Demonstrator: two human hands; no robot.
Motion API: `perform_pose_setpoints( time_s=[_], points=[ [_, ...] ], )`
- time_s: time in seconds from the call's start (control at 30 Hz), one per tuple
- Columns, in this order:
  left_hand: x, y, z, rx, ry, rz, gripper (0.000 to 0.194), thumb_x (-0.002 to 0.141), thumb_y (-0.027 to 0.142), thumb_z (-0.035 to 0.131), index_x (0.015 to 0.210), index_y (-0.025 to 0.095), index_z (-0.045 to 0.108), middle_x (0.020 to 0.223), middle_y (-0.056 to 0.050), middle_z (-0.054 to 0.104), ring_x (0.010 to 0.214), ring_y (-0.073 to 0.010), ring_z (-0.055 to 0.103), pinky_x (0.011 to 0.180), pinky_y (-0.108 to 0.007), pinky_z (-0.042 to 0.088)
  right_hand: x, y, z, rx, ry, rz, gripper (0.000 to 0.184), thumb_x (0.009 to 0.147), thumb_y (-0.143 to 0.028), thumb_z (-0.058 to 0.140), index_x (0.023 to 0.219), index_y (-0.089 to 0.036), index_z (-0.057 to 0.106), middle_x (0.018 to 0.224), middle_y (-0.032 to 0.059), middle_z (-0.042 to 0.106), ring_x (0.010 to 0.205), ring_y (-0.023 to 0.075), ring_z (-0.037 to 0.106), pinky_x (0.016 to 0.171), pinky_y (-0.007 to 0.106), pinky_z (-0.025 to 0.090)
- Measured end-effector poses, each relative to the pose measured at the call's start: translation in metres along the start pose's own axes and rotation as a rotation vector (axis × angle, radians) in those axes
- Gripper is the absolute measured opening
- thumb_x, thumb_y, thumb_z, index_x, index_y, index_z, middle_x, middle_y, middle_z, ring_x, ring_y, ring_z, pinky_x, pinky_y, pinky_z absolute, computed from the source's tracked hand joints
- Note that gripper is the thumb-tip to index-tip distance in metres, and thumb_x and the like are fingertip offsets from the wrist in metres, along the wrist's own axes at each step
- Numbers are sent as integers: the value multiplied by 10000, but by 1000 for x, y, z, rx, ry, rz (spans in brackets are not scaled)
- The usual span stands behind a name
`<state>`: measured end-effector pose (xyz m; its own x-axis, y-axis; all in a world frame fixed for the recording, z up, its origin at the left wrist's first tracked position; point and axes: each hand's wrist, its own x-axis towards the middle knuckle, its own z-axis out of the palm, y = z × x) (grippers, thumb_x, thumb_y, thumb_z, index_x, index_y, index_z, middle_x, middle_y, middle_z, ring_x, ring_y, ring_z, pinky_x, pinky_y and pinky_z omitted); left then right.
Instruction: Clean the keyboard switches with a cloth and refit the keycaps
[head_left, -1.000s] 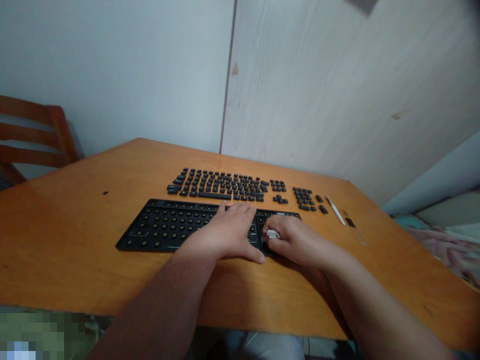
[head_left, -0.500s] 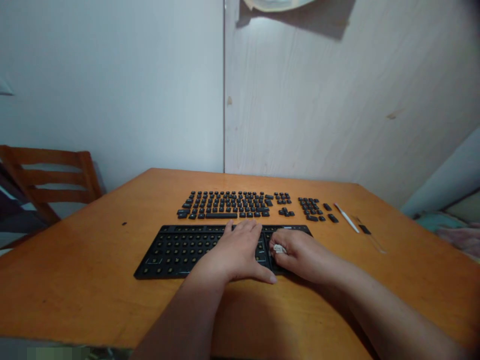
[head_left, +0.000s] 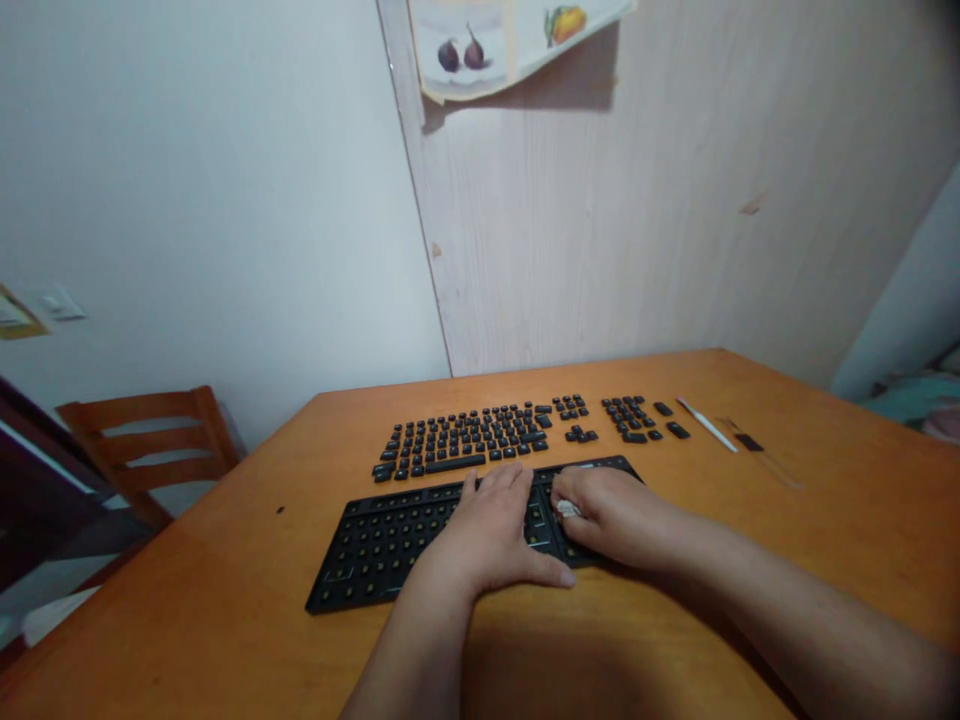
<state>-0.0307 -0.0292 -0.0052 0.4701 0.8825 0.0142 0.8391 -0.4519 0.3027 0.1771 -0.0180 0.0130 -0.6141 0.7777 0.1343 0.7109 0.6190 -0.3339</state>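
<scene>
A black keyboard base (head_left: 375,545) stripped of its keycaps lies at a slight slant on the table, its bare switch posts showing. My left hand (head_left: 499,535) rests flat across the middle of it, fingers stretched out and thumb spread to the right past the near edge. My right hand (head_left: 611,515) is closed in a fist over the base's right end. Between its curled fingers pokes a crumpled white tissue (head_left: 568,508), mostly hidden. Beyond the base, black keycaps (head_left: 465,432) lie in rows laid out like a keyboard, with a long space bar (head_left: 455,464) at the front.
A white pen-like stick (head_left: 709,425) and a thin wire tool with a dark handle (head_left: 748,441) lie at the right of the wooden table (head_left: 247,610). One small dark piece (head_left: 280,510) sits to the left. A wooden chair (head_left: 161,445) stands beyond the left edge.
The camera view has tilted and shifted, so everything sits lower and more slanted in the picture. Both hands stay on the keyboard base, the right still gripping the tissue.
</scene>
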Motion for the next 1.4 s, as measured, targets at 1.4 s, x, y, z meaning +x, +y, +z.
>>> perform_pose_setpoints(
  time_s=[1.4],
  points=[
    [3, 0, -7, 61, -15, 20, 1241, 564, 867, 611, 1535, 157, 310, 1598, -166, 297, 1478, -369, 244, 1200, -542, 165, -9, 26, -27, 65, -222, 93, 44, 736, -146, 579, 751, -188, 582, 709, 0, 624, 629, 127, 517, 560, 225, 313]
  ],
)
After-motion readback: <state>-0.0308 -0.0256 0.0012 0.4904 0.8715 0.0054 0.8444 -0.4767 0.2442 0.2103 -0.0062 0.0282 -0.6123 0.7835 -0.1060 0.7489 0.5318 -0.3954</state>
